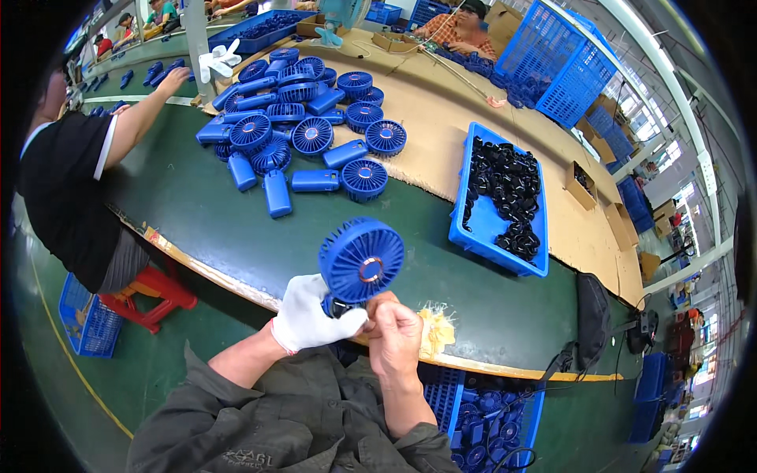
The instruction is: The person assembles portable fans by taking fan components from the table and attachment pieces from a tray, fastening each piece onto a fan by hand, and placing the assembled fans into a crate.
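Note:
A blue handheld fan (361, 256) is held up over the near edge of the bench, its round grille tilted toward me. My left hand (306, 317), in a white glove, is closed around its lower part, where a black piece (339, 307) shows beside the thumb. My right hand (396, 335), bare, is pinched shut just below the grille, close to the left fingertips. Whatever it pinches is hidden by the fingers. Beyond the hands, a heap of similar blue fans (313, 135) lies on the green bench top (236, 229).
A blue tray (460, 229) of small black parts stands at right. Yellow scraps (436, 331) lie by my right hand, and a black bag (593, 315) rests farther right. Below the bench sits a crate of fans (489, 426). A person in black (75, 181) sits at left.

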A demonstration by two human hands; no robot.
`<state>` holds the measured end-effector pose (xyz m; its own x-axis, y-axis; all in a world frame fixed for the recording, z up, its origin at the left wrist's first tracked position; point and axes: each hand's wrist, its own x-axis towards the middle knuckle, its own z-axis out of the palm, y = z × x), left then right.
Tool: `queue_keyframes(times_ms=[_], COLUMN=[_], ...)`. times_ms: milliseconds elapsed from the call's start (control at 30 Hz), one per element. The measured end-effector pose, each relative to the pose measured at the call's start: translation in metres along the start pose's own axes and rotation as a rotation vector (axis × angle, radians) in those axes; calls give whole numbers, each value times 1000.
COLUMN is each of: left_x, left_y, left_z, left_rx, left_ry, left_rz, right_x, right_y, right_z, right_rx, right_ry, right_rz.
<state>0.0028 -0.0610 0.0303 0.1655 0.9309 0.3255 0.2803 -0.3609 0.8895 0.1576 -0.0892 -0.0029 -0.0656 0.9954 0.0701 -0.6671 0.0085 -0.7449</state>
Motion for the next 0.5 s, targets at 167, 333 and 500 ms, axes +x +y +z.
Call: queue_keyframes(times_ms=[167,333,500], left_x=[2,-3,-20], left_y=[-25,-2,0], left_z=[2,0,22], left_rx=[-143,-100,-759], left_ry=[17,-247,-504], left_rz=[-250,-229,-526], right_x=[9,10,-5], right_y=[4,15,-4], right_z=[-14,-9,3], right_rx=[-242,-464,63], right_ry=[69,-64,7], right_rz=[-89,-194,290])
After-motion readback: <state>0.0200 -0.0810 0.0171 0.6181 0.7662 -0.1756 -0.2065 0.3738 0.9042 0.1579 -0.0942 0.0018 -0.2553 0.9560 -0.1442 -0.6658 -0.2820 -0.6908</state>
